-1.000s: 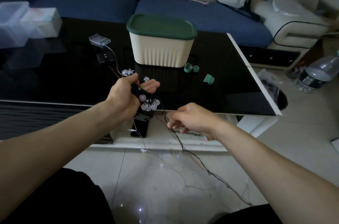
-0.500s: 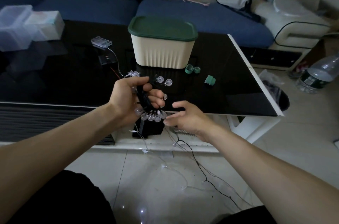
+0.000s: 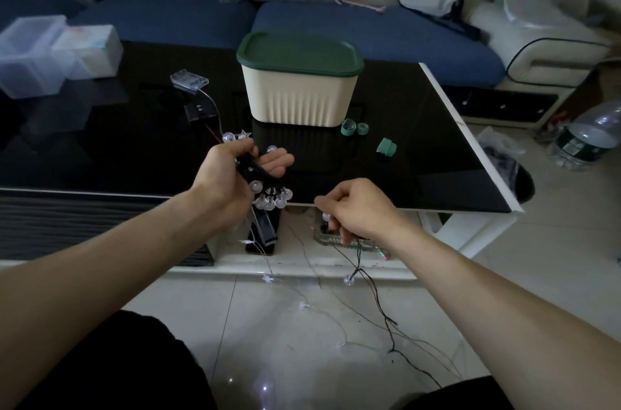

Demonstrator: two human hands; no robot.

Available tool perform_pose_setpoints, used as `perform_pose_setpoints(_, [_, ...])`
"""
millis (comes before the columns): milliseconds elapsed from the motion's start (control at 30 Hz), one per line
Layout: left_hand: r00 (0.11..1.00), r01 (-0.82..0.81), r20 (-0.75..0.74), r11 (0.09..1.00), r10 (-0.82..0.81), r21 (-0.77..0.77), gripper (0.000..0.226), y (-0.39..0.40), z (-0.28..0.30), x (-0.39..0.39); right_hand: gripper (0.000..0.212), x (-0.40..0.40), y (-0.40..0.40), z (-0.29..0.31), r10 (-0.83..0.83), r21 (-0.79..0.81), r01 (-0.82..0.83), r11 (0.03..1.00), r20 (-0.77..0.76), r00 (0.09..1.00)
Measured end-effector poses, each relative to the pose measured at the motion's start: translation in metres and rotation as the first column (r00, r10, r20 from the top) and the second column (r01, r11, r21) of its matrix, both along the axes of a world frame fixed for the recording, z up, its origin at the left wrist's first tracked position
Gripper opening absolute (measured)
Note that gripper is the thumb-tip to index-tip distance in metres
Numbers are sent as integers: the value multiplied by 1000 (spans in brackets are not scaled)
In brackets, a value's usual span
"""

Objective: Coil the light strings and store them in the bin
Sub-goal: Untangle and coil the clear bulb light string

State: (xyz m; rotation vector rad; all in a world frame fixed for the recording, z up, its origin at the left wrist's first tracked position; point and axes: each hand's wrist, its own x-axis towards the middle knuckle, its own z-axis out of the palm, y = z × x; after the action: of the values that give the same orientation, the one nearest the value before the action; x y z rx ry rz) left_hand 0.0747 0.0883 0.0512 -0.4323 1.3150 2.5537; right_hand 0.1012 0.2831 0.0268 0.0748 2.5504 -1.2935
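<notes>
Tiled floor (image 3: pixel 302 342) nearest you carries slack string (image 3: pixel 379 302). Your right hand (image 3: pixel 356 213) pinches it to feed another loop; your left hand (image 3: pixel 235 174) grips the coil (image 3: pixel 268 198) as anchor. Farther on the counter (image 3: pixel 100 147), the bin (image 3: pixel 299 87) sits lidded.

Right hand (image 3: pixel 361 208) dropped away from left hand (image 3: pixel 232 174), fingers now curled, pinching black wire (image 3: pixel 358 258) below the table's front edge.
</notes>
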Motion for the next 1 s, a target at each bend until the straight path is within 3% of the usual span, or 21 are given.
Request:
perform_pose_setpoints(133, [998, 61, -13, 998, -61, -28, 25, 6, 4, 2, 12, 6, -11, 2, 166, 272, -66, 960, -364, 917])
perform_pose_setpoints(300, [989, 141, -15, 983, -144, -118, 15, 16, 0, 8, 16, 14, -21, 10, 444, 441, -267, 857, -369, 816])
perform_pose_setpoints(400, [970, 241, 7, 948, -245, -206, 25, 19, -6, 11, 16, 18, -19, 16, 497, 378, -369, 849, -337, 799])
perform_pose_setpoints(500, [945, 322, 36, 909, -324, -266, 20, 20, -8, 15, 11, 19, -13, 22, 501, 310, -411, 857, -318, 805])
perform_pose_setpoints(733, [843, 529, 94, 785, -529, -322, 24, 36, -4, 31, 8, 20, -2, 32, 330, 208, -263, 942, -440, 835])
perform_pose_setpoints(900, [800, 560, 89, 685, -594, -465, 30, 34, 2, 31, 4, 27, -4, 35, 228, 24, -236, 971, -376, 898])
perform_pose_setpoints(1000, [795, 506, 53, 614, -604, -606, 33, 33, 1, 29, 3, 26, 1, 39, 272, -78, -304, 949, -279, 921])
